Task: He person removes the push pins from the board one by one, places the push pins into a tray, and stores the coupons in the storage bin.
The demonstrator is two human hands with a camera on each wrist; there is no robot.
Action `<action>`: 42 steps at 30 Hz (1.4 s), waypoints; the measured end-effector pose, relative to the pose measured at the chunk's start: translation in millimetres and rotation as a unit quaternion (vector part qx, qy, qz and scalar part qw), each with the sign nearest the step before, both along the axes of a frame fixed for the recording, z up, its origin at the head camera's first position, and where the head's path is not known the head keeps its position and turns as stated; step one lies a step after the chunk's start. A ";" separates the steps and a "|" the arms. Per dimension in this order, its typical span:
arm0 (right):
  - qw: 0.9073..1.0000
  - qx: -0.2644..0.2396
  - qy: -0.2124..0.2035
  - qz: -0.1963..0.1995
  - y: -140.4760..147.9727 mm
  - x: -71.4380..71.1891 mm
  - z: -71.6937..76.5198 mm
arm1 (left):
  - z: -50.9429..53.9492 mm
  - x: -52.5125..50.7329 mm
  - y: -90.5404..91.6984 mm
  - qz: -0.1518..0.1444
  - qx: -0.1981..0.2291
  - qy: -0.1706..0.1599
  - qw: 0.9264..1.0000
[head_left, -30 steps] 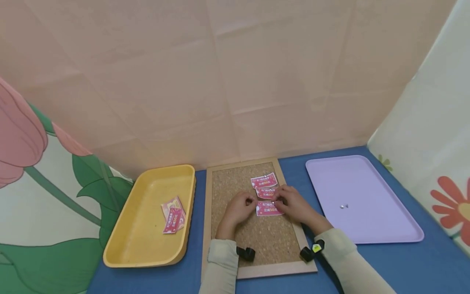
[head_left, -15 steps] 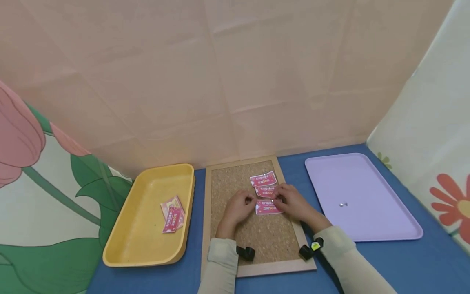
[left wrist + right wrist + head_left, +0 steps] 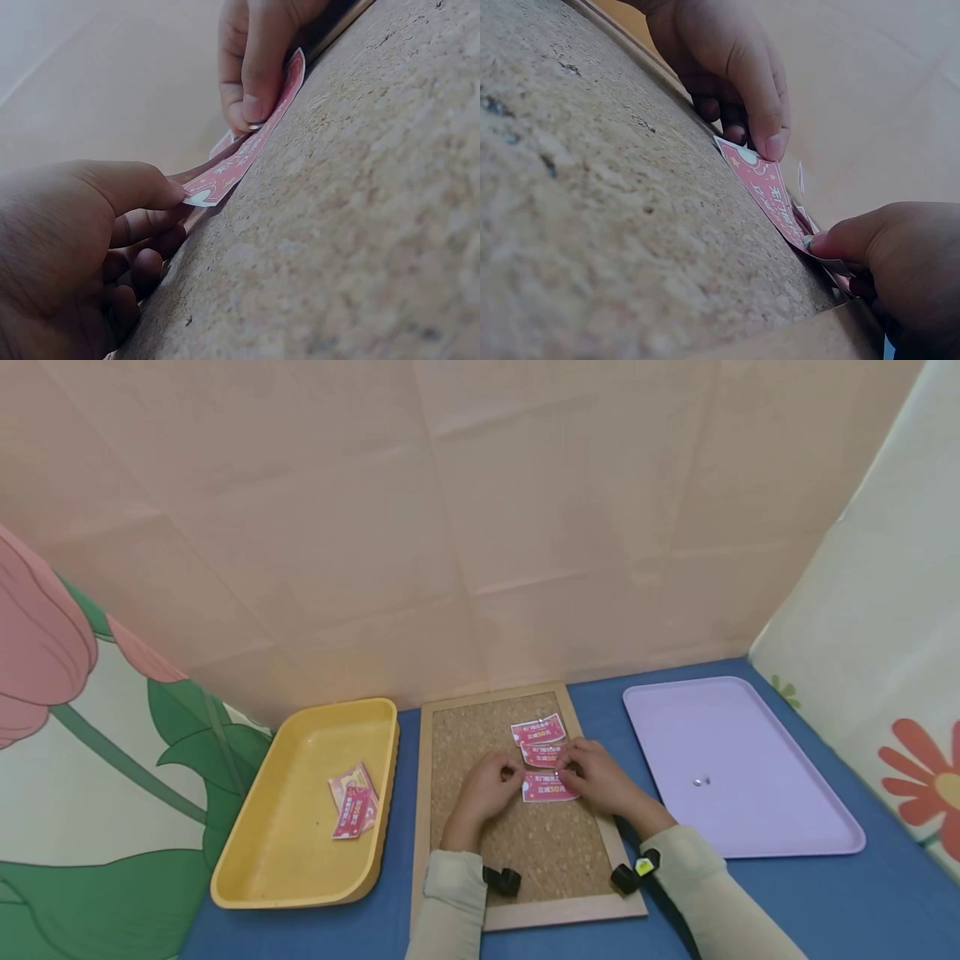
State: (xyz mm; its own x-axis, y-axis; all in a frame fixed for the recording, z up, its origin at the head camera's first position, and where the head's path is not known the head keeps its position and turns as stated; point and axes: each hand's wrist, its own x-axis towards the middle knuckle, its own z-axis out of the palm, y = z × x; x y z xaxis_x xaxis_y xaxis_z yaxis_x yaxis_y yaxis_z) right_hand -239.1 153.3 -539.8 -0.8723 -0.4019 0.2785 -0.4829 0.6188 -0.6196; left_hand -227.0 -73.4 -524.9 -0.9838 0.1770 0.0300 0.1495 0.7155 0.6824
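Note:
My left hand point(image 3: 483, 789) pinches the upper left corner of a pink coupon point(image 3: 546, 788), thumb on top, as the left wrist view shows. This coupon is the lowest of 3 in a column on a wood-framed corkboard point(image 3: 543, 864). At its top edge, my right hand point(image 3: 602, 779) pinches a small silver thumbtack point(image 3: 256, 127) against the paper; its point is hidden. The right fingers also cover the coupon's upper right part. Just above lie the middle coupon point(image 3: 542, 753), partly behind the right fingertips, and the top coupon point(image 3: 538, 729).
Left of the board stands a yellow tray point(image 3: 277, 843) with a few overlapping coupons point(image 3: 352, 810). A lilac tray point(image 3: 750, 727) on the right holds small silver tacks point(image 3: 701, 782). Behind the blue tabletop point(image 3: 780, 902) rises a beige cloth backdrop point(image 3: 480, 527).

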 end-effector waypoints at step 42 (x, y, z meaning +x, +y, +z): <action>1.000 -0.015 -0.019 -0.003 1.2 -0.1 0.1 | 2.5 1.9 -0.4 0.005 -0.001 -0.006 1.000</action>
